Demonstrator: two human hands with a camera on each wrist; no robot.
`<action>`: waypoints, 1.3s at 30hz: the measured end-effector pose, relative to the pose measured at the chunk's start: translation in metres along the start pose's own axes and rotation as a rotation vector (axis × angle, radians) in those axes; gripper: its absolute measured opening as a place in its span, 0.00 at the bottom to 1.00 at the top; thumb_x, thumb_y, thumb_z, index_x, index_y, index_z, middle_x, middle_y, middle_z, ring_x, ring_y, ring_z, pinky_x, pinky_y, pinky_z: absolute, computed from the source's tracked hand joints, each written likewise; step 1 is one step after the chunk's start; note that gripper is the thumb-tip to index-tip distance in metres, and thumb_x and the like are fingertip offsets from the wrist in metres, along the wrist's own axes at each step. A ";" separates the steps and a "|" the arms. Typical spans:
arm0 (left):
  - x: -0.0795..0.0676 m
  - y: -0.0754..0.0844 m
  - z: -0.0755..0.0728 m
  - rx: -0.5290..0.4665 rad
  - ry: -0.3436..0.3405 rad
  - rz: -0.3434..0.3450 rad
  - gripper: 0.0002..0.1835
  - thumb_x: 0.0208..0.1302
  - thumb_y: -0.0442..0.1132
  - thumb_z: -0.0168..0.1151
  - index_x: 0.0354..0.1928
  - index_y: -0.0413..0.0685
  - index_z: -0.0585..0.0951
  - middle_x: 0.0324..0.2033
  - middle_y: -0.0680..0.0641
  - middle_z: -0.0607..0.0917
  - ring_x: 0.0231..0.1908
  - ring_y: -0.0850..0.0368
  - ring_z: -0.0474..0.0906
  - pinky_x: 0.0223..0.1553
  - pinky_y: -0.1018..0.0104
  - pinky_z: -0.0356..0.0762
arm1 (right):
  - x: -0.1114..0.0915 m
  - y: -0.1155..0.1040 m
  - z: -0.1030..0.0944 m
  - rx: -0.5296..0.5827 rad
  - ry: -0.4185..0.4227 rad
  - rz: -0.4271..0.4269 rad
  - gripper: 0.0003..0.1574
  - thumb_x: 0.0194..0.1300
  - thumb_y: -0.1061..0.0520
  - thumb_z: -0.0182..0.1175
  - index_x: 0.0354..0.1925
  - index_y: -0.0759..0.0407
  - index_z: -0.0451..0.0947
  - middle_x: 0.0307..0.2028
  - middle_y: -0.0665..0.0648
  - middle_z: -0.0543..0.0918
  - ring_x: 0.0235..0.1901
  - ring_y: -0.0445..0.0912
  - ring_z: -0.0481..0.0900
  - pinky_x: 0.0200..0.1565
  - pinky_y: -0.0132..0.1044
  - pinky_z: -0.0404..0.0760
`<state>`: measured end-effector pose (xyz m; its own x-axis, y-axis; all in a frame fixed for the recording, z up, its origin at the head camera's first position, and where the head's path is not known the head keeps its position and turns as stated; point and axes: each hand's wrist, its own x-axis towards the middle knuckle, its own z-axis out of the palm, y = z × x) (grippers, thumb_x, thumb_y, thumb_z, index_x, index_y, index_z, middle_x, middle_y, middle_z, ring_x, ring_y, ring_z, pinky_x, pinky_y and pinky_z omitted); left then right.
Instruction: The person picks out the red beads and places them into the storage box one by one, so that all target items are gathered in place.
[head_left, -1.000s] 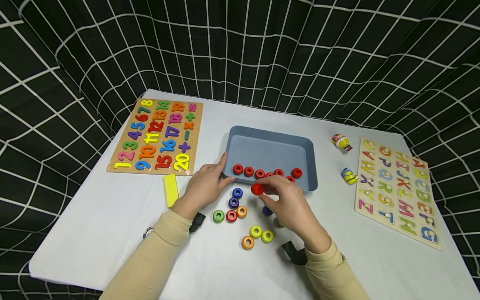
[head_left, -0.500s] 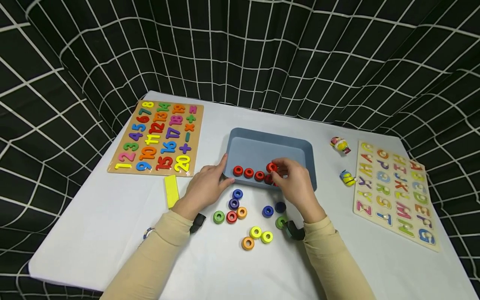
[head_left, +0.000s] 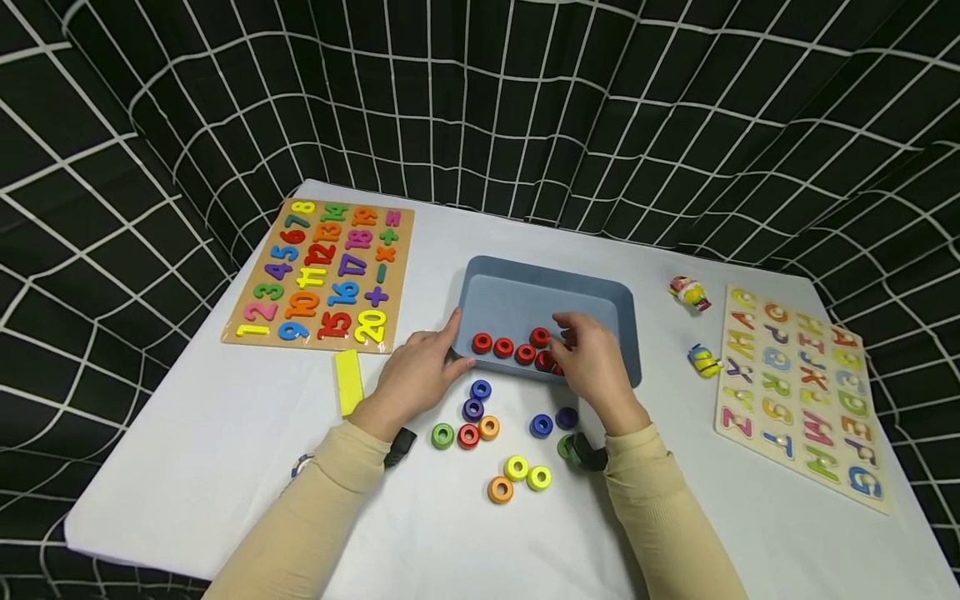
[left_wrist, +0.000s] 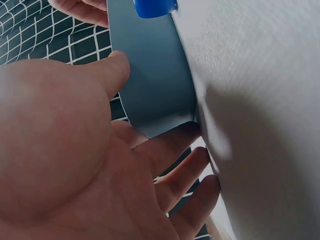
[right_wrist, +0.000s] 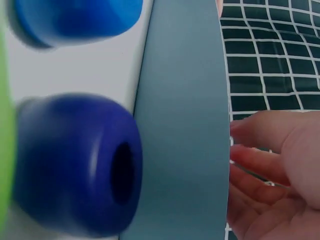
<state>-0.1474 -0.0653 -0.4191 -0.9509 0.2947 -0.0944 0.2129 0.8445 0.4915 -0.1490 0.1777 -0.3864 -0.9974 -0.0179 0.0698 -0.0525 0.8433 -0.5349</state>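
Note:
A shallow blue-grey tray [head_left: 540, 287] holds several red rings [head_left: 503, 347] near its front wall. My left hand [head_left: 417, 373] rests against its front left corner. In the left wrist view the thumb touches the rim of the tray wall [left_wrist: 155, 75], and the other fingers lie against the corner. My right hand [head_left: 592, 358] is inside the tray at the front right, fingers bent loosely beside one red ring [head_left: 539, 337] that sits behind the others. The right wrist view shows its fingertips [right_wrist: 240, 129] beyond the tray wall, with nothing visible between them; the hand hides some rings.
Blue rings [head_left: 542, 426], yellow rings [head_left: 516, 468], orange rings [head_left: 500, 489], a green ring [head_left: 442, 435] and a red ring [head_left: 468, 436] lie before the tray. A number board [head_left: 318, 275], yellow block [head_left: 348, 383], letter board [head_left: 802, 400] and two toy figures [head_left: 688, 292] stand around.
My right hand has carried a red ring from in front of the tray into it, let it go behind the row, and drawn slightly right. The left hand has stayed at the corner.

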 end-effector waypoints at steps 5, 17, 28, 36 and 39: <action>0.000 0.001 -0.001 -0.001 0.007 0.002 0.42 0.67 0.62 0.51 0.77 0.59 0.47 0.67 0.48 0.72 0.64 0.46 0.68 0.61 0.49 0.70 | -0.006 -0.003 -0.003 0.026 0.026 -0.009 0.21 0.65 0.56 0.59 0.56 0.59 0.77 0.50 0.60 0.81 0.48 0.53 0.81 0.47 0.47 0.81; -0.001 0.002 -0.003 0.003 0.015 0.011 0.42 0.68 0.61 0.52 0.77 0.57 0.47 0.67 0.47 0.72 0.63 0.45 0.69 0.60 0.47 0.71 | -0.045 -0.038 -0.008 0.030 -0.199 -0.382 0.17 0.60 0.60 0.67 0.49 0.53 0.82 0.44 0.51 0.84 0.41 0.43 0.82 0.44 0.40 0.82; -0.002 -0.002 -0.003 -0.013 0.001 -0.017 0.42 0.68 0.62 0.50 0.77 0.60 0.45 0.67 0.48 0.72 0.65 0.45 0.68 0.60 0.47 0.70 | -0.070 -0.053 0.025 -0.176 -0.348 -0.686 0.23 0.54 0.52 0.73 0.49 0.53 0.83 0.41 0.49 0.76 0.37 0.38 0.71 0.39 0.28 0.76; -0.001 -0.001 -0.001 -0.017 0.006 -0.002 0.42 0.68 0.62 0.50 0.77 0.61 0.46 0.66 0.48 0.73 0.64 0.45 0.68 0.60 0.47 0.70 | -0.073 -0.051 0.034 -0.168 -0.335 -0.667 0.13 0.54 0.54 0.72 0.39 0.50 0.83 0.34 0.47 0.71 0.30 0.36 0.67 0.31 0.24 0.71; -0.001 0.000 -0.001 -0.013 0.013 0.006 0.42 0.68 0.61 0.51 0.77 0.60 0.47 0.66 0.48 0.73 0.63 0.45 0.69 0.60 0.48 0.71 | -0.075 -0.051 0.033 -0.132 -0.388 -0.622 0.12 0.56 0.53 0.71 0.39 0.49 0.80 0.35 0.45 0.71 0.30 0.34 0.67 0.31 0.24 0.71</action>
<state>-0.1464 -0.0662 -0.4182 -0.9525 0.2939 -0.0796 0.2162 0.8369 0.5029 -0.0732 0.1178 -0.3922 -0.7327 -0.6805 0.0109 -0.6308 0.6730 -0.3861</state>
